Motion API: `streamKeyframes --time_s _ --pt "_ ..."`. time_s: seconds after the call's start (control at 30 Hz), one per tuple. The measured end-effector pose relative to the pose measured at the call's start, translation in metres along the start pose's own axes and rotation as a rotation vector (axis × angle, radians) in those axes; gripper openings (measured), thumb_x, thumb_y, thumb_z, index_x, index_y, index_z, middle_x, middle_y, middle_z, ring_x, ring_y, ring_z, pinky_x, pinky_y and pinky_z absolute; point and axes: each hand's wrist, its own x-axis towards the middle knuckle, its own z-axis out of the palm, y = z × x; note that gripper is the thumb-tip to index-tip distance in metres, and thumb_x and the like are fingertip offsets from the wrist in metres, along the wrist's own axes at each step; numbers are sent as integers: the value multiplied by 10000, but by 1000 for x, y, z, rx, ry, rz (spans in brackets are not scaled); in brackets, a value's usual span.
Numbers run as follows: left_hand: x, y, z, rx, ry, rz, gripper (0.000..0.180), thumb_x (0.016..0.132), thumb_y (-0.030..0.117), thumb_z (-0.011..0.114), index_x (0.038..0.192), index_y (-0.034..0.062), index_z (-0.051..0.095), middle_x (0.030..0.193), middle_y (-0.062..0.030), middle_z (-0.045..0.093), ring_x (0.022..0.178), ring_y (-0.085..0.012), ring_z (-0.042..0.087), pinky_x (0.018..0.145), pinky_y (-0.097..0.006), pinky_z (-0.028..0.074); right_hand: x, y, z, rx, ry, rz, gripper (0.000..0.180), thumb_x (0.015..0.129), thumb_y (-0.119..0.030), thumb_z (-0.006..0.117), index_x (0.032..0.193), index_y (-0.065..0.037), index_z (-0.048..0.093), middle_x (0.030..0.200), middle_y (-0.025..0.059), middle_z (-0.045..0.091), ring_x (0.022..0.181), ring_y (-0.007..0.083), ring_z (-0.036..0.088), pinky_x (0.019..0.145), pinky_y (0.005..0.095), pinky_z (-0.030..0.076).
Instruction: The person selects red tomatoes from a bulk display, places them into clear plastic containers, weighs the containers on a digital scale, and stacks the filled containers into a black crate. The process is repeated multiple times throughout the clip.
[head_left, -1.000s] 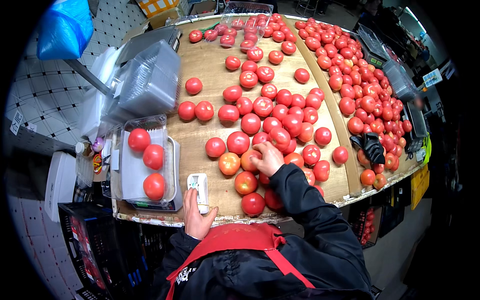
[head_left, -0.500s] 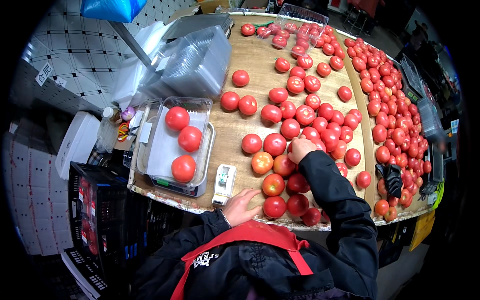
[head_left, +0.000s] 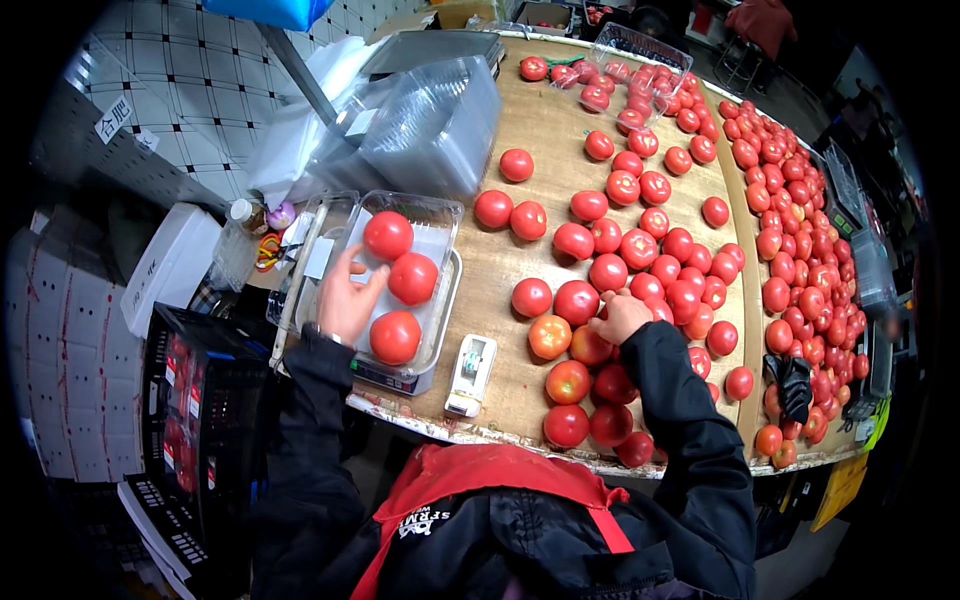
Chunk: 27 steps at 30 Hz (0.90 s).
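- Clear plastic tray (head_left: 440, 215) sits on the scale at the bench's left edge, with three tomatoes inside.
- I see my left hand (head_left: 348, 297) spread flat against the tray's near side.
- My right hand (head_left: 622, 316) rests curled on the loose tomatoes (head_left: 640, 250); I cannot tell whether it grips one.

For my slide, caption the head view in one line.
Left hand rests in a clear tray holding three tomatoes, while the right hand reaches among loose tomatoes on the wooden table.

left hand (head_left: 347, 298) on tomato tray (head_left: 440, 215)
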Motion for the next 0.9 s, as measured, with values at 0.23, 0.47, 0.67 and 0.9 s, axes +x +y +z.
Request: streamKeyframes --time_s 0.23,0.47,0.67,0.9 --pt "37 -25 38 233 -97 -113 968 779 463 677 1461 33 141 1098 -288 609 1009 -443 596 891 -458 459 -29 -16 32 236 202 -137 416 771 -343 645 1049 -34 617 1012 212 614 892 379 627 790 466 501" --pt "16 -23 57 -1 -101 -70 1112 682 286 794 1485 52 61 1090 -226 606 963 -370 621 865 -420 476 -34 -21 43 349 173 -170 401 781 -324 645 1067 -43 628 969 183 634 900 350 627 799 433 499" --pt "5 -7 51 -90 10 77 890 695 157 767 1424 15 277 1105 -183 595 953 -284 628 866 -366 493 -24 -32 35 385 211 -197 373 788 -310 636 1038 -33 637 953 177 658 894 338 637 790 433 502" --pt "-43 66 80 -572 -321 51 633 745 176 753 1279 -20 475 1146 -170 586 1000 -231 613 872 -339 503 -22 -47 21 1207 -310 -391 739 780 -103 695 1409 -7 318 1179 139 572 912 155 575 792 270 485"
